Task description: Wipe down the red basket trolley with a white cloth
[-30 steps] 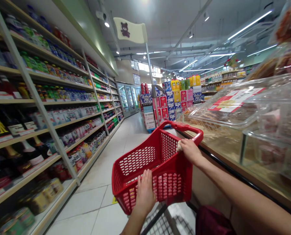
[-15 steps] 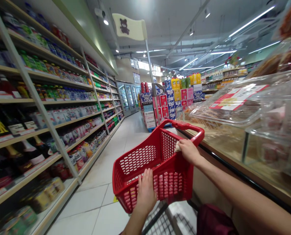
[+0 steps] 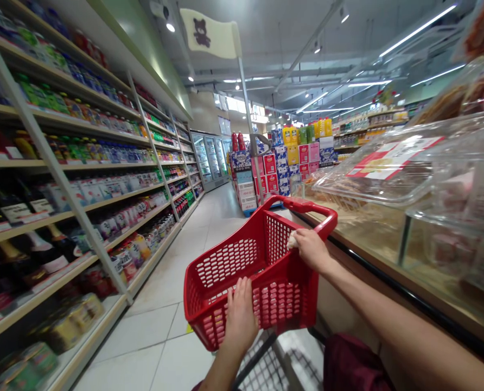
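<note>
A red plastic shopping basket (image 3: 285,296) with slotted walls sits tilted on a metal cart frame (image 3: 262,358). My left hand (image 3: 242,315) lies against the basket's near side, its fingers stretched flat towards the rim. Over the rim near the handle end, my right hand (image 3: 309,248) is closed around a small crumpled white cloth (image 3: 293,240). The basket's raised red handle (image 3: 307,206) is just beyond that hand. A cream flag with a bear (image 3: 209,33) stands on a pole above the cart.
Shelves of bottles and packs (image 3: 99,179) line the left side. On the right, a counter (image 3: 364,239) holds clear plastic food boxes (image 3: 380,163). Stacked drink cartons (image 3: 270,174) stand ahead, with glass-door fridges (image 3: 211,157) behind. Tiled floor (image 3: 177,271) runs between.
The basket and both hands sit slightly further left and the flag higher in view. Both hands keep the same places on the basket; the right still has the cloth.
</note>
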Demonstrator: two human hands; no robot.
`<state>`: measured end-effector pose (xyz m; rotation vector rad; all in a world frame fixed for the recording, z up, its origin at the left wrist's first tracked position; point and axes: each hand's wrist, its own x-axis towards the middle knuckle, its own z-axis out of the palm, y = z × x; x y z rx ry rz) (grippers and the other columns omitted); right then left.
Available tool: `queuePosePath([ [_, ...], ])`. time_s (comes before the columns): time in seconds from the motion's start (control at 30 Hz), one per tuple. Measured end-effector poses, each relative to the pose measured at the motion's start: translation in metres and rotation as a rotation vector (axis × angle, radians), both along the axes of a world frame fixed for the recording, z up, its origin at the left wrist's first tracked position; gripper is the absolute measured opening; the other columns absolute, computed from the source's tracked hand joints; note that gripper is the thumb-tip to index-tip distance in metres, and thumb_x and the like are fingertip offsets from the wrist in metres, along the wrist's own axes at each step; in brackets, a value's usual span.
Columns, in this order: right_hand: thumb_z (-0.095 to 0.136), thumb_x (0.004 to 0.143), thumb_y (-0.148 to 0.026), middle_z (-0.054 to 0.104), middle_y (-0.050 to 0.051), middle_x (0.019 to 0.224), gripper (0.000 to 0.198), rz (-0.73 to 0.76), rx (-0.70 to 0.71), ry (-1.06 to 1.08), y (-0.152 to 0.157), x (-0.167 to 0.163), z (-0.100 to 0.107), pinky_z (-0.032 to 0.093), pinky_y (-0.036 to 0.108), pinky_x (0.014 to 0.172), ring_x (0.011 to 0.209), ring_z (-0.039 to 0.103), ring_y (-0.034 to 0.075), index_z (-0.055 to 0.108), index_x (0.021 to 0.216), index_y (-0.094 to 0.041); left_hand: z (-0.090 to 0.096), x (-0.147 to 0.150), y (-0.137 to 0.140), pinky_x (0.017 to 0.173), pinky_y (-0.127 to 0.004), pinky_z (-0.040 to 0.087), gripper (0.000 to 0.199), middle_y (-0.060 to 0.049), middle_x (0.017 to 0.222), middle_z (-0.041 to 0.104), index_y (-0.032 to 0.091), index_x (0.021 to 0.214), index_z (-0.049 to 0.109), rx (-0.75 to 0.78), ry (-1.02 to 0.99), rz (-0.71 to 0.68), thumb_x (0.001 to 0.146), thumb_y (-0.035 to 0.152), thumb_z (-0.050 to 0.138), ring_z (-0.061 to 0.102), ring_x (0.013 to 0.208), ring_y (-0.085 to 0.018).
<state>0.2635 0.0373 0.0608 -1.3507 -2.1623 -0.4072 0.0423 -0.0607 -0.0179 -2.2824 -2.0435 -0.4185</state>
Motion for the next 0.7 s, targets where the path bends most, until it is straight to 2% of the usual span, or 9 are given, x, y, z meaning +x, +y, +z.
queuePosePath([
  [0.13,0.044,0.081,-0.013,0.061,0.003,0.092,0.02,0.216,-0.028,-0.063,-0.023,-0.048,-0.025,0.035,0.024,0.082,0.088,0.052,0.014,0.063,0.086,-0.018,0.004,0.001,-0.001,0.109,-0.038,0.003,0.078,-0.004,0.144,0.017,0.009,0.134,0.019,-0.033,0.025,0.008,0.058,0.006,0.036,0.007,0.132,-0.017],
  [0.2,0.045,0.082,-0.015,0.061,0.003,0.093,0.019,0.295,-0.043,-0.098,-0.026,-0.053,-0.026,0.036,0.025,0.081,0.089,0.052,0.015,0.062,0.09,-0.018,0.007,0.002,-0.003,0.109,-0.037,0.004,0.079,-0.004,0.144,0.017,0.009,0.134,0.019,-0.054,0.041,0.018,0.058,0.004,0.035,0.007,0.132,-0.016],
  [0.27,0.044,0.082,-0.015,0.061,0.005,0.095,0.02,0.239,-0.037,-0.103,-0.019,-0.037,-0.017,0.035,0.028,0.083,0.089,0.052,0.016,0.061,0.091,-0.018,0.009,0.003,-0.004,0.109,-0.037,0.004,0.08,-0.003,0.144,0.016,0.009,0.135,0.018,-0.061,0.045,0.022,0.057,0.003,0.035,0.007,0.132,-0.016],
  [0.37,0.042,0.082,-0.013,0.056,0.01,0.109,0.025,-0.017,0.046,-0.012,-0.004,-0.008,-0.005,0.033,0.033,0.088,0.098,0.05,0.02,0.06,0.099,-0.016,0.008,0.003,-0.004,0.109,-0.038,0.004,0.079,-0.004,0.144,0.016,0.009,0.134,0.018,-0.047,0.024,0.016,0.058,0.005,0.035,0.007,0.132,-0.017],
  [0.43,0.042,0.081,-0.013,0.055,0.011,0.11,0.026,-0.092,0.065,0.046,-0.002,-0.009,-0.009,0.033,0.033,0.088,0.099,0.049,0.02,0.06,0.1,-0.016,0.007,0.002,-0.003,0.109,-0.039,0.004,0.078,-0.005,0.144,0.016,0.008,0.134,0.018,-0.029,0.009,0.009,0.059,0.007,0.036,0.008,0.132,-0.018],
  [0.47,0.043,0.081,-0.013,0.057,0.009,0.106,0.024,-0.06,0.048,0.058,-0.005,-0.017,-0.014,0.035,0.031,0.086,0.096,0.051,0.019,0.061,0.097,-0.016,0.006,0.002,-0.002,0.109,-0.039,0.005,0.077,-0.005,0.144,0.016,0.008,0.134,0.018,-0.021,0.006,0.008,0.059,0.007,0.036,0.008,0.132,-0.018],
  [0.6,0.044,0.079,-0.012,0.062,0.002,0.087,0.021,0.253,-0.033,0.092,-0.02,-0.063,-0.025,0.04,0.023,0.074,0.08,0.055,0.014,0.062,0.089,-0.02,0.005,0.0,-0.002,0.109,-0.038,0.007,0.079,-0.005,0.143,0.017,0.009,0.134,0.02,-0.033,0.018,0.013,0.057,0.005,0.036,0.008,0.132,-0.017],
  [0.63,0.045,0.078,-0.011,0.062,0.002,0.089,0.023,0.274,-0.021,0.127,-0.019,-0.066,-0.021,0.04,0.023,0.075,0.081,0.054,0.013,0.061,0.092,-0.019,0.006,0.0,-0.002,0.109,-0.038,0.007,0.08,-0.005,0.143,0.018,0.009,0.134,0.019,-0.037,0.02,0.013,0.056,0.004,0.035,0.008,0.132,-0.017],
  [0.7,0.045,0.077,-0.009,0.061,0.005,0.096,0.025,0.183,0.028,0.193,-0.011,-0.057,-0.007,0.039,0.025,0.078,0.087,0.053,0.015,0.06,0.095,-0.017,0.007,0.0,-0.003,0.109,-0.038,0.006,0.082,-0.004,0.143,0.018,0.009,0.134,0.018,-0.032,0.02,0.007,0.055,0.003,0.035,0.008,0.132,-0.016],
])
